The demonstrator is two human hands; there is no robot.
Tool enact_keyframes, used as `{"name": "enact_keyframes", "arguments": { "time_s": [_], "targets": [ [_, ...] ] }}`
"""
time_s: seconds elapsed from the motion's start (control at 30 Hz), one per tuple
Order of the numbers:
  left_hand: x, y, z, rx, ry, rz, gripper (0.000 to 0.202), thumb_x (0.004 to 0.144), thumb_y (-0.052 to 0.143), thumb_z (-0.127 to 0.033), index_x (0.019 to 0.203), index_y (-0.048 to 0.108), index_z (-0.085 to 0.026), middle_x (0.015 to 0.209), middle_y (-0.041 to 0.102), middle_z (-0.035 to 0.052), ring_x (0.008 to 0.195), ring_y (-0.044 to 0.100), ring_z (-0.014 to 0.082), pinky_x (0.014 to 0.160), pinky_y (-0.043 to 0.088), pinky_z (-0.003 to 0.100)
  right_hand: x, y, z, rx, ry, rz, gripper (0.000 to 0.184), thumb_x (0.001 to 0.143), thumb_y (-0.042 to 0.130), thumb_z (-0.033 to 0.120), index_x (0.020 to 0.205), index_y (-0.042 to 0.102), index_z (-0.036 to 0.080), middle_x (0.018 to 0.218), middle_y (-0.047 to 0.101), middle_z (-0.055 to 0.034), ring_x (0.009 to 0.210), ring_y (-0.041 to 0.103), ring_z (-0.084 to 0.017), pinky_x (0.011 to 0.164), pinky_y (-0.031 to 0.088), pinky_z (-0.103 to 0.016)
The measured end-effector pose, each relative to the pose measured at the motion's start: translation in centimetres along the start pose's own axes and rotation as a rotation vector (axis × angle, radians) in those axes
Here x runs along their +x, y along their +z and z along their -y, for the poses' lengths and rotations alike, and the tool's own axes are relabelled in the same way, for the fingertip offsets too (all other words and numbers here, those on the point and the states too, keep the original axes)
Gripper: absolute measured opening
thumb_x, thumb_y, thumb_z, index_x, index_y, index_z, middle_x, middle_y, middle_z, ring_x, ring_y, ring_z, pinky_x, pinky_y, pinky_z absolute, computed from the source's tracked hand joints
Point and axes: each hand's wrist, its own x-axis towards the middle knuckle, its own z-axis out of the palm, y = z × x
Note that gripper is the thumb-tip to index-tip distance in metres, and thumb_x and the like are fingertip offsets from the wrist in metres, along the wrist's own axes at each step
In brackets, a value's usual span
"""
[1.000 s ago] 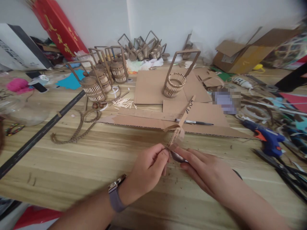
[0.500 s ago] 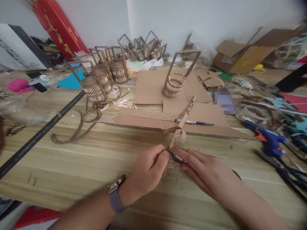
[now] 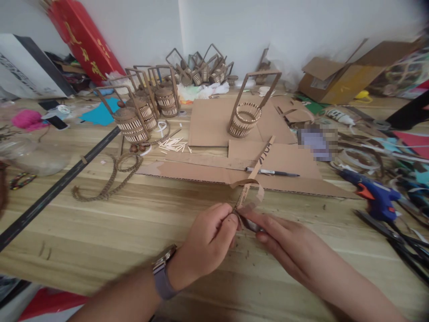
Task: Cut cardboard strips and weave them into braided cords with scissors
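Observation:
My left hand (image 3: 214,237) is closed in a pinch around the lower end of a narrow cardboard strip (image 3: 258,165), which points up and away with dark print on it. A thin paper layer (image 3: 259,194) curls off the strip in a loop. My right hand (image 3: 284,241) is closed round a dark, shiny metal tool (image 3: 251,225) beside the strip's lower end. Most of that tool is hidden under the fingers, so its exact kind cannot be made out. The fingertips of both hands almost meet at the strip.
Cardboard sheets (image 3: 214,120) lie beyond my hands, bearing a pen (image 3: 273,172) and a small slatted basket (image 3: 245,120). Lidded baskets (image 3: 130,125) and matchsticks (image 3: 172,144) are at left. A glue gun (image 3: 378,197) and scissors (image 3: 392,237) lie at right, near an open carton (image 3: 335,89).
The right hand and its tool have shifted slightly right and down along the strip. The paper curl has opened a little wider to the right. My left hand keeps its hold.

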Motion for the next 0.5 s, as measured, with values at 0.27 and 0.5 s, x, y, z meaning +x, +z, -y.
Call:
{"name": "enact_keyframes", "arguments": {
  "time_s": [0.27, 0.5],
  "targets": [
    [-0.12, -0.05, 0.21, -0.012, 0.045, 0.018, 0.037, 0.101, 0.036, -0.03, 0.065, 0.04, -0.023, 0.062, 0.048, -0.0024, 0.065, 0.049, 0.015, 0.068, 0.036, 0.029, -0.02, -0.57, 0.45, 0.247, 0.096, 0.079, 0.047, 0.105, 0.035, 0.028, 0.152, 0.041, 0.028, 0.134, 0.068, -0.0096, 0.117, 0.068, -0.019, 0.093, 0.059, -0.034],
    [-0.12, -0.11, 0.0, -0.003, 0.05, 0.015, 0.037, 0.1, 0.035, -0.03, 0.064, 0.039, -0.023, 0.062, 0.046, -0.0021, 0.066, 0.048, 0.0158, 0.068, 0.035, 0.03, -0.14, -0.66, 0.72, 0.313, 0.184, 0.058, 0.043, 0.106, 0.032, 0.039, 0.142, 0.053, 0.029, 0.079, 0.071, -0.0015, 0.073, 0.071, -0.015, 0.067, 0.06, -0.026]
  ]
}}
